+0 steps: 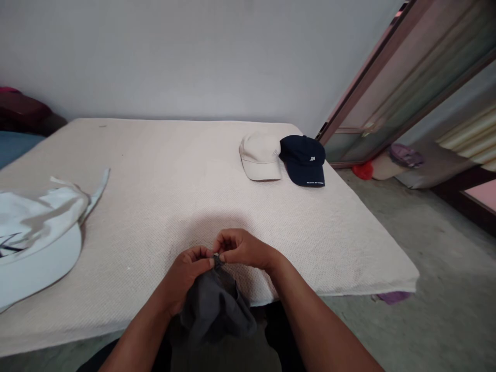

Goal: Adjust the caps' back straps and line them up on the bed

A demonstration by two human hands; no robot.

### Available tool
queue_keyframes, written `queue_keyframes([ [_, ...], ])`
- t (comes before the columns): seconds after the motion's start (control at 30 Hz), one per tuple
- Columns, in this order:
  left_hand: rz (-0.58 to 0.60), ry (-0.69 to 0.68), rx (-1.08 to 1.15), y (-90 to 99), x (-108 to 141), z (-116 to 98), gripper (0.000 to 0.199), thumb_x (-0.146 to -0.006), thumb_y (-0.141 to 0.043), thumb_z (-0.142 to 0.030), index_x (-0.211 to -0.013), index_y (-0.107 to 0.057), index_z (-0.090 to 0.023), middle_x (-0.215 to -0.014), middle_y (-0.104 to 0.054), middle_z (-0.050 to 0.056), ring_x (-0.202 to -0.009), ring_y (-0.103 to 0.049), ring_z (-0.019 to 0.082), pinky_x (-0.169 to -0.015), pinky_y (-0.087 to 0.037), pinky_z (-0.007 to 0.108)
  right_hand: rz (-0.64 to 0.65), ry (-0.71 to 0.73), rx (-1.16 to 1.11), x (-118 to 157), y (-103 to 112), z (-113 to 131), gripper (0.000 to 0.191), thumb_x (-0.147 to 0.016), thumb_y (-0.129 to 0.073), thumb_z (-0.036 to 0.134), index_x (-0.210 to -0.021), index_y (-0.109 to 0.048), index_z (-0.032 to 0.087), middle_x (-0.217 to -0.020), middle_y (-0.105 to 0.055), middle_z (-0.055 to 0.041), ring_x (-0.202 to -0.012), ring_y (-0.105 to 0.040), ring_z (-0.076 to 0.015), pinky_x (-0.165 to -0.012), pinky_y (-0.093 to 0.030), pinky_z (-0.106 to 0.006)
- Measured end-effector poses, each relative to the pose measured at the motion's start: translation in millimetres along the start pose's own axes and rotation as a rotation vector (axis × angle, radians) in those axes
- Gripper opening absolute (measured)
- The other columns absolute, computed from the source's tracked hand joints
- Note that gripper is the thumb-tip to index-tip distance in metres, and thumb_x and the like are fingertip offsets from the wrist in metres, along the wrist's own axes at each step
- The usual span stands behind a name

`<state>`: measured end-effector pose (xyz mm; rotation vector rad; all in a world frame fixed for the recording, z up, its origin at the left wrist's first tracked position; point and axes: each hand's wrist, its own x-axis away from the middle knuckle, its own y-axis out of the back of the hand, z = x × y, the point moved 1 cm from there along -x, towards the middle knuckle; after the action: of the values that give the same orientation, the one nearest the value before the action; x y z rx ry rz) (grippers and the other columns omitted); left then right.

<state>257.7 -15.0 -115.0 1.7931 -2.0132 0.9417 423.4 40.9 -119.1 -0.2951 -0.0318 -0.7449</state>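
A dark grey cap (217, 312) hangs crumpled at the near edge of the bed, below my hands. My left hand (186, 275) pinches its narrow strap end between thumb and fingers. Close against it, my right hand (245, 250) pinches the same strap end from the other side, around a small pale piece, perhaps a buckle. The fingertips hide most of that piece. Farther back lie a beige cap (259, 155) and a navy cap (304, 160), side by side with their brims toward me. A white cap (42, 248) with a loose strap lies at the left.
The caps rest on a bed with a cream textured cover (163, 175), against a grey wall (186, 57). A door frame (364, 72) stands at the right. On the floor beyond the bed are a bin (387, 165) and a red bag (363, 170).
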Motion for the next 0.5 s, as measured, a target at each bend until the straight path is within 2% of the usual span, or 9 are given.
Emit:
queue_keyframes([
  [0.17,0.011,-0.009,-0.02,-0.3,-2.4,3.4,0.016,-0.065,-0.07,-0.021,-0.074,-0.058,-0.016,-0.055,-0.057,-0.005,-0.045,-0.047,0.007,-0.046,-0.034,0.018,-0.004,-0.017,0.109,1.9,0.2,0.7,0.016,-0.068,-0.064,0.012,-0.084,-0.063,0.016,-0.081,-0.062,-0.0008,-0.073,-0.054,-0.0109,-0.066,-0.042,-0.024],
  [0.5,0.003,-0.016,-0.028,-2.8,-0.9,2.3,0.023,-0.059,-0.075,-0.024,-0.075,-0.061,-0.015,-0.061,-0.062,-0.002,-0.05,-0.052,0.009,-0.051,-0.037,0.021,0.0,-0.008,0.191,2.3,-0.6,0.7,0.017,-0.068,-0.061,0.009,-0.082,-0.062,0.017,-0.078,-0.06,-0.0001,-0.071,-0.053,-0.0103,-0.064,-0.042,-0.023],
])
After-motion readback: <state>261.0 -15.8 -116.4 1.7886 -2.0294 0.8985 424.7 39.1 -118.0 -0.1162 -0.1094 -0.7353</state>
